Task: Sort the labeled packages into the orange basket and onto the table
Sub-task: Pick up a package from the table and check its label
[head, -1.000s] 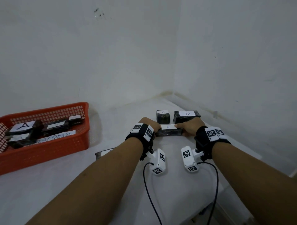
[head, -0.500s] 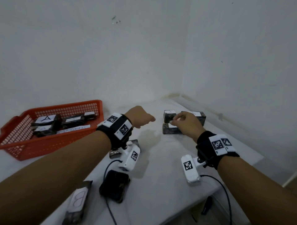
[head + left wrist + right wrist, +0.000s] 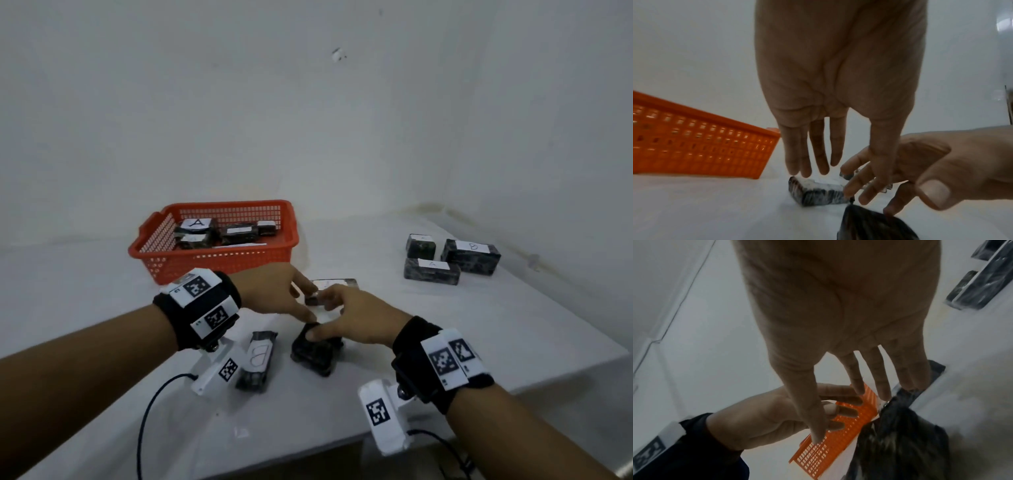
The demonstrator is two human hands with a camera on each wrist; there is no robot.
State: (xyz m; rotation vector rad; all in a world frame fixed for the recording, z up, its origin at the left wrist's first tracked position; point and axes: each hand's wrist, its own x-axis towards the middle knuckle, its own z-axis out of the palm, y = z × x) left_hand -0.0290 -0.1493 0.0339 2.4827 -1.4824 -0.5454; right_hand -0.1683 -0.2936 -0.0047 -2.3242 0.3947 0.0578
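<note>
An orange basket [image 3: 219, 263] at the back left holds several dark packages with white labels, one marked A. Three labeled packages [image 3: 432, 272] stand grouped at the back right, marked A, B and A. In the middle lie a flat package [image 3: 337, 284], a dark package [image 3: 317, 353] and a package marked B [image 3: 257, 358]. My left hand [image 3: 281, 294] and right hand [image 3: 346, 308] both reach over the flat package [image 3: 816, 191] with straight, spread fingers. Neither hand holds anything. The right thumb lies at the dark package's top edge.
The white table [image 3: 496, 342] sits in a corner of white walls, with its front edge close on the right. Cables run from the wrist cameras over the near table edge. The basket's side [image 3: 694, 146] stands just left of my left hand.
Both hands left the package group at the back right and came to the packages in the middle. The right hand let go of the package marked A. The view swung left.
</note>
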